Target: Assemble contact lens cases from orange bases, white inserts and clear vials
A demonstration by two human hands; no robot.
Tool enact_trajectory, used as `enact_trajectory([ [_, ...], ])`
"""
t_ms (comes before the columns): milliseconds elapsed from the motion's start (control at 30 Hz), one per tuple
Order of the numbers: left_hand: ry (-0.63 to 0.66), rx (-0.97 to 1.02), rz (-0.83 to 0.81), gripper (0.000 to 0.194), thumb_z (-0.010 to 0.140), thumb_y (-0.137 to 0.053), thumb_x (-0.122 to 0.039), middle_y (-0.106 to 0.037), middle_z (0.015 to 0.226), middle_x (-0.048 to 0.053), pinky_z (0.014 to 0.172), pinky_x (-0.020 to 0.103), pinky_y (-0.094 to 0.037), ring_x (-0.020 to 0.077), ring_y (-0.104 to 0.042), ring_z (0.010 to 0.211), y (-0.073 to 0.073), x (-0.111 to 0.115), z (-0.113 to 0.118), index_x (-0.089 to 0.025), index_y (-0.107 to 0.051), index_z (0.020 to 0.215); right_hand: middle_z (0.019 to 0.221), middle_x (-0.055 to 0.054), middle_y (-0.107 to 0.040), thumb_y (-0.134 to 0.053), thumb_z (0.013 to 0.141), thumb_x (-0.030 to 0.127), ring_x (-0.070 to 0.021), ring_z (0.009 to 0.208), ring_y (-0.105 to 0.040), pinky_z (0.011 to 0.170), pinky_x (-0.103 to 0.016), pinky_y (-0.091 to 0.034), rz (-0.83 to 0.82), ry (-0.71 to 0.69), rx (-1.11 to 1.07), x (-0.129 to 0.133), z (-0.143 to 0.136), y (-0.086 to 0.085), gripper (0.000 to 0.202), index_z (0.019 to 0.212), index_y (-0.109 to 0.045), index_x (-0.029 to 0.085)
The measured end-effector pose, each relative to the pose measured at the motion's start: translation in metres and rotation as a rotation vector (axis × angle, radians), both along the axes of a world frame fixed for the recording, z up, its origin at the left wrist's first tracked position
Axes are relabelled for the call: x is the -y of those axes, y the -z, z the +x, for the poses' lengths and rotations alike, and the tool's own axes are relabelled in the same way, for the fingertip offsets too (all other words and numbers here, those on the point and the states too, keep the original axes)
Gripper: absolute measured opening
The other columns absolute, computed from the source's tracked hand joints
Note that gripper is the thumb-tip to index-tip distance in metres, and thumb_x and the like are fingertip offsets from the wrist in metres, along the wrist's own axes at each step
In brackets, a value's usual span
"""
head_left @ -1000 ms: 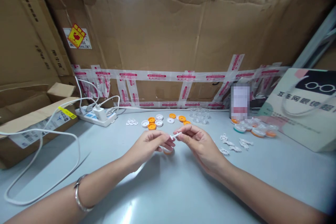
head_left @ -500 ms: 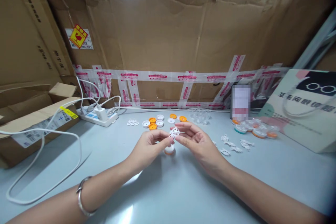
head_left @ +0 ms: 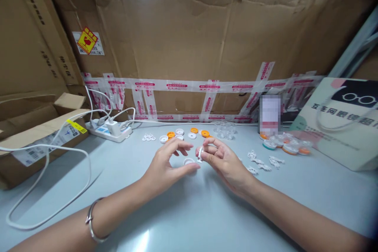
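Pinched between the thumb and fingers of my right hand (head_left: 217, 154) is a small white openwork plastic piece (head_left: 200, 154), turned edge-on. My left hand (head_left: 171, 157) is open, thumb and fingers apart, just left of that piece and not touching it. Below and between the hands, a round white cap (head_left: 189, 162) sits on the table, partly covered by my left thumb. Beyond my hands lie several round orange caps (head_left: 194, 130) and white caps (head_left: 179, 131). More white openwork pieces (head_left: 258, 161) are scattered to the right of my right hand.
Clear plastic domes (head_left: 226, 130) stand at the back. Capped clear pieces (head_left: 291, 144) cluster at right, beside a phone-like device (head_left: 270, 114) and a paper bag (head_left: 339, 126). Small white parts (head_left: 149, 137), a power strip (head_left: 113, 132) with cables and an open carton (head_left: 38, 141) are at left.
My left hand has let go of the white openwork piece and opened, moving slightly left. My right hand keeps the piece, which has turned from face-on to edge-on.
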State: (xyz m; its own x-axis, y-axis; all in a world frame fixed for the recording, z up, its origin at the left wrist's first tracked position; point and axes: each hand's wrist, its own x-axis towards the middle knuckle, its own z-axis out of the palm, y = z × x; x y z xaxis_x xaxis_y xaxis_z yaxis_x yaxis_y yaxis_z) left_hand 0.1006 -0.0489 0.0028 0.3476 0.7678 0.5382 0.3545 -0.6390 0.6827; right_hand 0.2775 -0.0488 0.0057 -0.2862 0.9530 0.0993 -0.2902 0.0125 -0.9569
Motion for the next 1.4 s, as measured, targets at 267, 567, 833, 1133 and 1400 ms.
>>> enact_trajectory([
  [267,0.204,0.038,0.056,0.035,0.074,-0.069,-0.023,-0.057,0.097,0.005,0.083,0.033,-0.044,0.0169,-0.054,0.092,0.006,-0.007,0.0,-0.023,-0.06,0.108,0.072,0.002,-0.064,-0.074,0.067,0.025,-0.0104,0.067,-0.058,0.067,-0.025,-0.041,-0.088,-0.185,-0.104,0.002,-0.001,0.005,0.036,0.089,-0.047,0.02],
  [567,0.134,0.104,-0.01,0.031,0.075,-0.066,-0.02,-0.06,0.101,0.006,0.08,0.032,-0.044,0.0177,-0.054,0.094,0.006,-0.008,-0.002,-0.021,-0.059,0.105,0.078,-0.001,-0.068,-0.07,0.068,0.038,-0.0154,0.077,-0.062,0.078,-0.031,-0.043,0.073,-0.035,0.203,-0.016,0.017,-0.007,0.031,0.089,-0.053,0.022],
  [833,0.063,0.096,-0.066,0.03,0.076,-0.063,-0.021,-0.062,0.107,0.005,0.081,0.032,-0.044,0.0173,-0.055,0.097,0.006,-0.008,-0.002,-0.022,-0.058,0.106,0.068,-0.003,-0.066,-0.068,0.061,0.04,-0.0193,0.066,-0.059,0.06,-0.029,-0.041,0.16,0.161,1.143,-0.074,0.108,-0.003,0.024,0.072,-0.066,0.018],
  [1133,0.069,0.025,-0.023,0.031,0.076,-0.063,-0.02,-0.063,0.106,0.005,0.079,0.03,-0.045,0.017,-0.055,0.097,0.004,-0.007,-0.003,-0.021,-0.058,0.106,0.065,-0.004,-0.065,-0.066,0.062,0.03,-0.0178,0.063,-0.058,0.06,-0.028,-0.042,0.14,0.19,1.107,-0.077,0.099,0.012,0.014,0.062,-0.061,0.018],
  [1400,0.327,-0.046,-0.009,0.034,0.079,-0.062,-0.021,-0.06,0.116,0.008,0.089,0.03,-0.045,0.0168,-0.056,0.104,0.005,0.006,0.005,-0.02,-0.055,0.112,0.064,0.0,-0.065,-0.068,0.067,0.035,-0.0118,0.059,-0.06,0.061,-0.026,-0.044,0.13,0.063,0.537,-0.033,0.034,-0.009,0.024,0.066,-0.051,0.019],
])
